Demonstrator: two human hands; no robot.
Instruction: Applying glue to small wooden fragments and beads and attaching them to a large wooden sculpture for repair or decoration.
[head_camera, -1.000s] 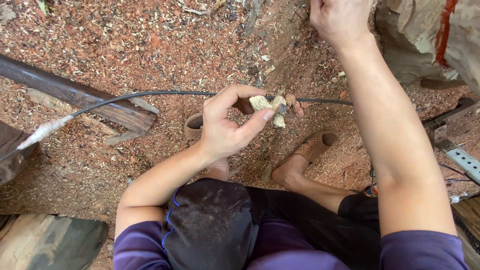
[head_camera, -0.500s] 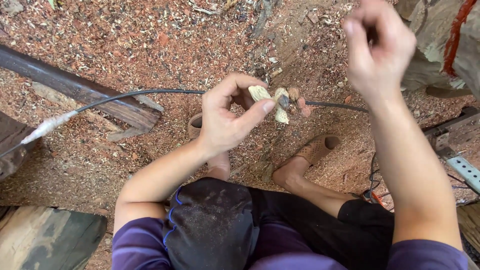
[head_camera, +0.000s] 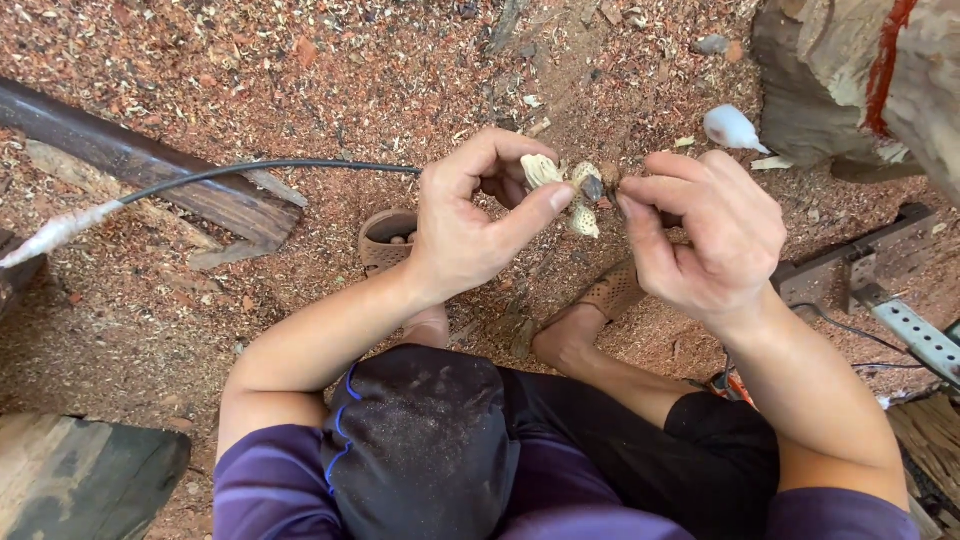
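The left hand (head_camera: 470, 225) pinches a pale wood piece (head_camera: 560, 185) between thumb and fingers, over the sawdust floor (head_camera: 330, 70). The right hand (head_camera: 705, 235) curls narrow just right of it, fingertips touching it. A black cable (head_camera: 260, 168) runs left.

You get soft, even daylight w/ no glare. Shadows are faint, just a bit dark under your left hand (head_camera: 470, 225). Pic is sharp in the middle; the reddish sawdust-covered ground (head_camera: 250, 70) curves slightly near the edges.
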